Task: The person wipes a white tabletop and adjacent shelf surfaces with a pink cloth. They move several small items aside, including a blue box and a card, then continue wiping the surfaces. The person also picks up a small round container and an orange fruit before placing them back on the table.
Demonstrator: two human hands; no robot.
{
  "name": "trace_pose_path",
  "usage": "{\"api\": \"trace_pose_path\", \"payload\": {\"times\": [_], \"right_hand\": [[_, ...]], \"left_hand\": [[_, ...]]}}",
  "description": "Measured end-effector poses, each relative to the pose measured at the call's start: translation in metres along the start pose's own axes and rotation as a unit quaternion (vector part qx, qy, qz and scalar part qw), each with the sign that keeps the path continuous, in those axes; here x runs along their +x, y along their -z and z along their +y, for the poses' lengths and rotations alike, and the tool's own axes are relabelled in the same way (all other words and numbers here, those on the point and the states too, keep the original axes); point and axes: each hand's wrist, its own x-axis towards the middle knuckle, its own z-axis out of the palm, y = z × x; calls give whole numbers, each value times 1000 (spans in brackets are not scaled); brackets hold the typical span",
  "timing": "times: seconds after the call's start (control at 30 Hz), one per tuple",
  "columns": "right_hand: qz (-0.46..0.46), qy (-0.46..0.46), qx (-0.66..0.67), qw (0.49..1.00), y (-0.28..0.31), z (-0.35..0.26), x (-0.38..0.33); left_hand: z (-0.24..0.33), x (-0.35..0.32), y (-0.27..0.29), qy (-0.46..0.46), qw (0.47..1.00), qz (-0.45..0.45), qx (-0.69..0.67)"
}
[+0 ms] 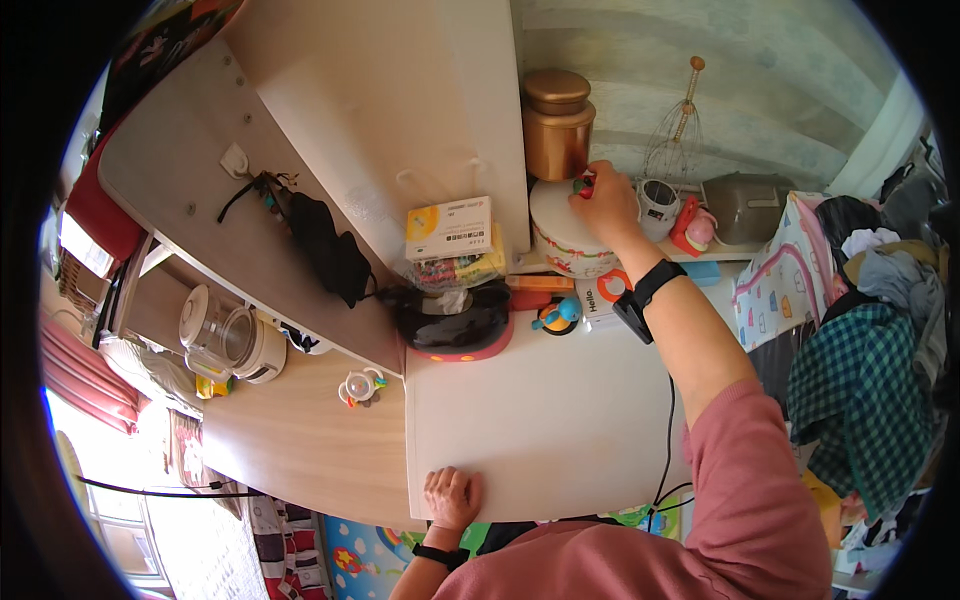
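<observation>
My right hand point(607, 208) reaches to the back shelf, its fingers closed around a small red-and-green piece point(584, 184) on top of a round white container point(562, 225). Whether that piece is the lid's knob or a loose thing, I cannot tell. Floral bands decorate the container's side. Close behind stands a copper-coloured canister point(558, 125), with a small white-and-grey cup point(657, 208) to the right of my hand. Resting at the table's near left edge, my left hand point(453, 497) is curled into a loose fist, with nothing seen in it.
A white table point(540, 430) lies between my arms. At its back are a black-and-pink bowl-like holder point(455, 320), a blue-and-orange toy point(556, 316) and a medicine-style box point(449, 228). A wire head massager point(680, 130) stands behind. Clothes point(865, 390) pile up at right; a cable point(671, 440) crosses the table.
</observation>
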Motion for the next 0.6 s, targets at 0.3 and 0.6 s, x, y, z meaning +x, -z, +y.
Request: {"api": "trace_pose_path", "payload": {"times": [0.3,0.6], "right_hand": [[-13,5,-4,1000,-2,-2,-9],[-28,28,25,999,-3,1,-4]], "left_hand": [[1,2,11,24,999,-13,-20],[-4,4,12,28,999,-19,-22]]}}
